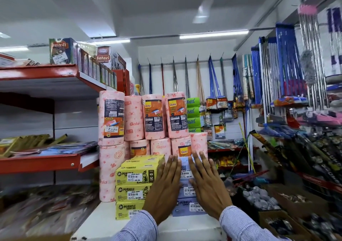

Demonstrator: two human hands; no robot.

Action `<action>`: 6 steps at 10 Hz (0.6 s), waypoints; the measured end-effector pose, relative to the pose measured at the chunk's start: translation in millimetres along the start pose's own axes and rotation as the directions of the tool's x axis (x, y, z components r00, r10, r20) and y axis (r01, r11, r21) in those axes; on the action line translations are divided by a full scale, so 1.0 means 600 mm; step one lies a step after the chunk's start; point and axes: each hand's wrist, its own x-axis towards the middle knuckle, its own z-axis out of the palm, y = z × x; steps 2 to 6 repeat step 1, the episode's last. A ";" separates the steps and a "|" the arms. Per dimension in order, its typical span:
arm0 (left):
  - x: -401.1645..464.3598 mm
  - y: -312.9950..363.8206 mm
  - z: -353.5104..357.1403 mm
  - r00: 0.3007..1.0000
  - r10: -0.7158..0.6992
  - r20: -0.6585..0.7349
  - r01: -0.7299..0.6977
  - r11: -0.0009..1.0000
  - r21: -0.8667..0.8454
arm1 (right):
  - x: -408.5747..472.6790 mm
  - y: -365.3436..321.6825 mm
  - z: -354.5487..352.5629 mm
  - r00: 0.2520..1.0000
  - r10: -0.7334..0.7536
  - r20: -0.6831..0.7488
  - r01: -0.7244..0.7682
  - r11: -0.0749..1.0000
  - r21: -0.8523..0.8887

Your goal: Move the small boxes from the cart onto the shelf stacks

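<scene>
Two stacks of small Miracle boxes stand side by side on a white shelf top (pixel 103 222): a yellow stack (pixel 136 182) on the left and a pale blue stack (pixel 187 194) on the right. My left hand (pixel 164 189) lies flat with fingers spread, covering the seam between the two stacks. My right hand (pixel 208 185) rests flat against the front of the blue stack, fingers pointing up. Neither hand holds anything. No cart is in view.
Pink Gala kitchen towel rolls (pixel 153 116) are stacked behind the boxes. Red shelves (pixel 40 161) with packets run along the left. Mops and brooms (pixel 214 78) hang on the back wall, with more on the right. Cardboard boxes (pixel 277 215) of goods sit at lower right.
</scene>
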 end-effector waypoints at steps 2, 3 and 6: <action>-0.006 0.010 -0.018 0.999 -0.018 -0.042 0.016 0.998 -0.056 | -0.006 -0.006 -0.016 0.999 0.023 -0.029 -0.023 0.999 0.028; -0.006 0.010 -0.018 0.999 -0.018 -0.042 0.016 0.998 -0.056 | -0.006 -0.006 -0.016 0.999 0.023 -0.029 -0.023 0.999 0.028; -0.006 0.010 -0.018 0.999 -0.018 -0.042 0.016 0.998 -0.056 | -0.006 -0.006 -0.016 0.999 0.023 -0.029 -0.023 0.999 0.028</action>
